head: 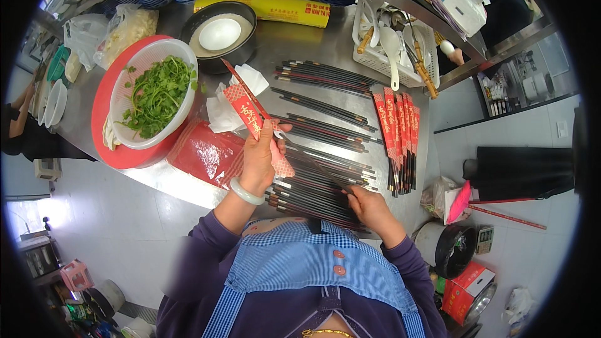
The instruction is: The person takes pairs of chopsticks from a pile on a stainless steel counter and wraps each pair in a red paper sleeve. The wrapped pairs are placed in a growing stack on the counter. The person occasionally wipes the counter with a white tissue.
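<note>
Red paper chopstick sleeves [244, 109] bearing writing are held in my left hand [261, 157], one of them seen nearly edge-on. My right hand [373, 209] grips dark chopsticks [319, 165] by their near ends. Their far ends reach the sleeve beside my left thumb; how far they are inside is hidden. Several rows of loose dark chopsticks [324, 131] lie on the steel table [305, 42], partly beneath my hands. To their right, a fanned group of filled red sleeves [394, 126] has chopstick ends sticking out. Left of my left hand lies a red plastic packet [211, 155].
A white basket of cilantro [159, 98] rests over a red basin [105, 145]. Beyond stand a dark pot [188, 33] with a white bowl, a yellow film roll [291, 13] and a utensil basket [375, 63]. A shelf edge [441, 23] overhangs the back. People stand left and far right.
</note>
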A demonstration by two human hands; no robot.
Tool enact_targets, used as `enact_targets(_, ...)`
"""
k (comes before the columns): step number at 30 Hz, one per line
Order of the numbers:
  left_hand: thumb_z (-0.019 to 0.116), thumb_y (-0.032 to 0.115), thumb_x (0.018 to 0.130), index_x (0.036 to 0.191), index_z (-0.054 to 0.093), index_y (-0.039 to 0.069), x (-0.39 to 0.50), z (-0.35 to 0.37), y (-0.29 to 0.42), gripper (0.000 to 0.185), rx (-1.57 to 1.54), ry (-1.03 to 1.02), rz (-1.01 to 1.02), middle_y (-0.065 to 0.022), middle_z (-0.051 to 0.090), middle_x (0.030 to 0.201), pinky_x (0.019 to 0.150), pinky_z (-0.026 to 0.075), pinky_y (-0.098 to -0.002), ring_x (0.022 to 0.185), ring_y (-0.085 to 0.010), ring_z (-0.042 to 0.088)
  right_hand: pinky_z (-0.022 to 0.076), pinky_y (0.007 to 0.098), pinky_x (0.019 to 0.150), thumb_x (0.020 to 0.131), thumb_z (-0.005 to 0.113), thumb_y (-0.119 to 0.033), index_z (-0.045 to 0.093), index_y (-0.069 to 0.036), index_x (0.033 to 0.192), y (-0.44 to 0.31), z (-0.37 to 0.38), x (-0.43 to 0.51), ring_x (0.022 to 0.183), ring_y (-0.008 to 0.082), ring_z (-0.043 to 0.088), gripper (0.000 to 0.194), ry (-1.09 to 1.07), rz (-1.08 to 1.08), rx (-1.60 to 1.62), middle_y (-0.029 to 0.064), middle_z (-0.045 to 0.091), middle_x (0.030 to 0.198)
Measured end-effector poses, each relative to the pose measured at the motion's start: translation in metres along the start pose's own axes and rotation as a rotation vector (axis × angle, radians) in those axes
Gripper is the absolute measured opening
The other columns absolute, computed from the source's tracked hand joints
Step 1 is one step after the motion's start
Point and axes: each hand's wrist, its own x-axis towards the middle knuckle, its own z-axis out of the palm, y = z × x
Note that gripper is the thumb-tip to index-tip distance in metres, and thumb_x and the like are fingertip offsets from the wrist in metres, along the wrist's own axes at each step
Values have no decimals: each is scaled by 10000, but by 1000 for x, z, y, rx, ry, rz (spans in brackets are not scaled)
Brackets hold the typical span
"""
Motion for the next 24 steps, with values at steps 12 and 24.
enact_targets(12,471,280,911,1010,487,42,-2,1,-13,258,121,-40,43,-109,606,905,538,400,-198,582,-73,466,471,348,602,873,432,-108,501,-48,1078,-15,24,14,661,280,610,224,-101,103,127,115,611,720)
enact_targets(24,525,229,881,895,541,34,-25,27,-43,197,493,-264,-173,-9,536,637,436,375,-192,478,-51,443,363,227,582,952,323,-323,446,-65,1061,-24,60,57,635,109,399,306,-4,247,1281,-3,433,772)
